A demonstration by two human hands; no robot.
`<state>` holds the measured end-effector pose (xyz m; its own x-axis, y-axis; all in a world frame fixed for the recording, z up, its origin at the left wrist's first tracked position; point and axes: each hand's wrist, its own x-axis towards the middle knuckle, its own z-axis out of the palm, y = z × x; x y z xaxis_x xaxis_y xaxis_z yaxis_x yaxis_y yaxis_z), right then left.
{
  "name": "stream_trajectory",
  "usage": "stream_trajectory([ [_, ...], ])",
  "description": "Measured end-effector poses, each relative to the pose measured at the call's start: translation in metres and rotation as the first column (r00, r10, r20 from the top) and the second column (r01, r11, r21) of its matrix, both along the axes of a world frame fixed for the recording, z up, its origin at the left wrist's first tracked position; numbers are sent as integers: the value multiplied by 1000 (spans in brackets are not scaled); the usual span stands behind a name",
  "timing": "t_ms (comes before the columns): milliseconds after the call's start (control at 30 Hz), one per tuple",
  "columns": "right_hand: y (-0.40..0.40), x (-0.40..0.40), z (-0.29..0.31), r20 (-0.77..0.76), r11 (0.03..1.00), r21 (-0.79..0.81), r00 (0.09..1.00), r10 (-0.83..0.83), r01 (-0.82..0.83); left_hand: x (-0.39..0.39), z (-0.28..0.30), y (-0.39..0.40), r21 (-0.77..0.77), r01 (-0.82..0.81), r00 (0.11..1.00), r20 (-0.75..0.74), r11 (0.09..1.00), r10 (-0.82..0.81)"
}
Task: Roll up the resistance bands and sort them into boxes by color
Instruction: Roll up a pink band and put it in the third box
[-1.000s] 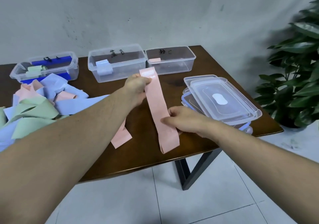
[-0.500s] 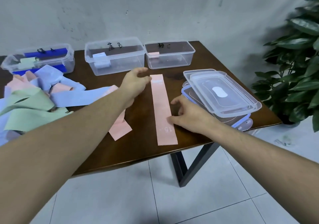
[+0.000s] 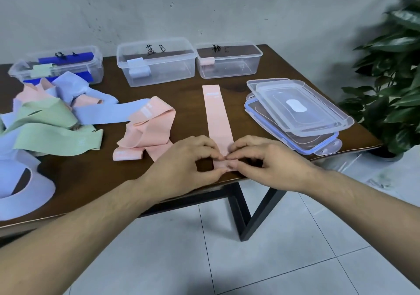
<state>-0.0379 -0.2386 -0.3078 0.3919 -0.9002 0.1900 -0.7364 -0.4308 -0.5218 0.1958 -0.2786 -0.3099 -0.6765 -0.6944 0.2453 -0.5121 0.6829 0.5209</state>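
A pink band (image 3: 217, 115) lies flat and straight on the brown table (image 3: 188, 94), running away from me. My left hand (image 3: 188, 165) and my right hand (image 3: 263, 162) both pinch its near end at the table's front edge, fingertips meeting over it. Three clear boxes stand along the back: the left box (image 3: 61, 66) holds a green roll and something blue, the middle box (image 3: 156, 61) a light blue roll, the right box (image 3: 229, 60) a pink roll. A second pink band (image 3: 147, 128) lies crumpled left of my hands. Green, blue and pink bands (image 3: 45, 122) are heaped at the left.
Stacked clear lids (image 3: 297, 112) lie on the table's right side, near its corner. A leafy potted plant (image 3: 395, 78) stands on the floor to the right. A grey wall runs behind the table. Light tiles cover the floor below the black table legs.
The pink band was held up, then laid flat. Both hands came back to its near end and now pinch it. The camera moved closer over the table.
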Motion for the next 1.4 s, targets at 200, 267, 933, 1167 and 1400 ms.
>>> stream_trajectory([
  [200,6,-5,-1,-151,993,-99,988,44,-60,3,-13,8,-161,-19,1000,13,987,22],
  [267,7,-2,-2,-164,985,-153,985,54,-79,1,-12,12,-209,-22,1000,9,978,24],
  [933,17,9,-5,-10,992,-129,1000,10,-11,0,-6,21,-76,-48,999,-25,996,47],
  [1167,9,7,2,237,991,128,969,-63,33,-3,3,14,124,-50,995,-75,991,60],
  [1400,8,1,-7,-28,993,-116,999,22,-25,0,-2,14,-120,-12,1000,-4,993,12],
])
